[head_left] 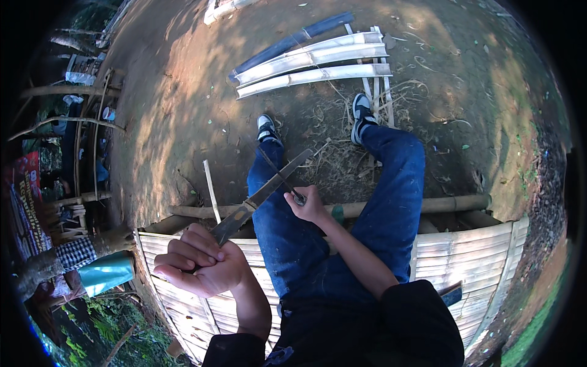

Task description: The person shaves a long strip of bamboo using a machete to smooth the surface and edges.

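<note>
My left hand (208, 260) is closed around the lower end of a large knife (269, 191), whose long grey blade slants up and to the right over my left thigh. My right hand (307, 206) is closed on a thin dark rod-like tool (278, 171), its round end showing at the fist. That slim tool crosses the knife's blade near its middle; whether the two touch, I cannot tell. My legs in blue jeans (391, 165) are spread on either side of the hands.
Split bamboo lengths (312, 58) lie ahead on thin slats beside a dark bamboo pole (293, 46). Shavings (333, 125) litter the earth between my shoes. I sit on a bamboo-slat bench (465, 257) with a pole (422, 205) along its front. A teal cloth (107, 273) hangs at left.
</note>
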Demonstrator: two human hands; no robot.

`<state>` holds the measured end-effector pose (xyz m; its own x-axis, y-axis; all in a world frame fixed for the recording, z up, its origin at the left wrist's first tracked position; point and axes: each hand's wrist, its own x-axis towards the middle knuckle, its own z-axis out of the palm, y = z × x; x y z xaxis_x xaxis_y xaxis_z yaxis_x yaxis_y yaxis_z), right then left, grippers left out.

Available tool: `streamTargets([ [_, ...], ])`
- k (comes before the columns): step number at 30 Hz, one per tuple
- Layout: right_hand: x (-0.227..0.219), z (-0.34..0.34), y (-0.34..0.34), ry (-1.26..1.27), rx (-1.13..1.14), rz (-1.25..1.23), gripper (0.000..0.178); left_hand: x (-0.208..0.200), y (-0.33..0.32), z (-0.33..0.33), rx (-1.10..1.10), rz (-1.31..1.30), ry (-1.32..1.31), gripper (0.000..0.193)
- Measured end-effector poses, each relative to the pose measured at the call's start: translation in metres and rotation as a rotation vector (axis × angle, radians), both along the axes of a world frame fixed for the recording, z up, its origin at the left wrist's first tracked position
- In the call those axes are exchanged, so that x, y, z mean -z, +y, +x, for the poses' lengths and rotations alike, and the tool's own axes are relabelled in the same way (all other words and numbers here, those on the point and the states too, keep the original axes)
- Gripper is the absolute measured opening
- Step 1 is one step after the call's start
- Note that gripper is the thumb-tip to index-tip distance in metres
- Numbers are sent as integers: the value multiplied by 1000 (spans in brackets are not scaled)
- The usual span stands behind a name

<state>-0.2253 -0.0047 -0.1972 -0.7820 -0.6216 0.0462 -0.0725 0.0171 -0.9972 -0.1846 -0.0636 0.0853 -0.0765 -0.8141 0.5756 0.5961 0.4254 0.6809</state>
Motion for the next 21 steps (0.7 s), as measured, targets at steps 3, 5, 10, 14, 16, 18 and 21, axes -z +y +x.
streamTargets([
  [3, 28, -1, 3, -366, 111, 341, 35, -3, -9, -1, -87, 60, 1, 43],
  [5, 32, -9, 5, -662, 88, 420, 36, -1, -17, 1, -105, 59, -6, 43],
  [10, 8, 2, -1, -223, 105, 207, 36, -1, -3, 0, -69, 0, -16, 43],
  [14, 6, -4, -2, -66, 16, 22, 35, 0, -6, -1, -74, 27, 15, 43],
  [16, 39, -3, 0, -80, 48, 177, 34, -1, -9, -3, -75, 40, 15, 43],
  [18, 65, 0, 1, -230, 113, 371, 35, -3, -19, -1, -92, 68, 15, 43],
  [21, 71, -18, 6, -977, 65, 396, 37, -1, -22, 7, -93, 38, -31, 42],
])
